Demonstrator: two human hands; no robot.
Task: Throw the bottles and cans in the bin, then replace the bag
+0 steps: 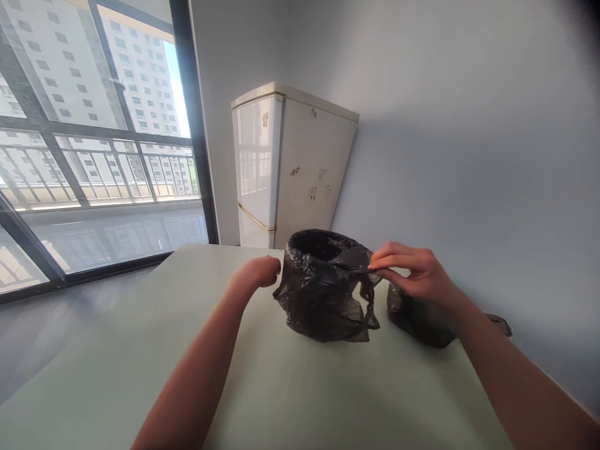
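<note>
A thin black plastic bag [323,300] lines a round, open-topped bin standing on the table. Its film is folded over the rim and hangs loosely down the outside, with a handle-like loop at the right; the bin's own walls are hidden. My right hand [412,269] pinches the bag's edge between thumb and fingers at the right of the rim. At the left side, close against the bag, my left hand [257,272] has its fingers curled closed. What those fingers hold, if anything, is hidden.
Another dark plastic bag [422,319] lies on the pale green table [300,394], partly behind my right wrist. A white fridge [309,169] stands beyond the table's far end. The grey wall [469,156] runs along the right, and a glazed balcony door [103,150] is at the left.
</note>
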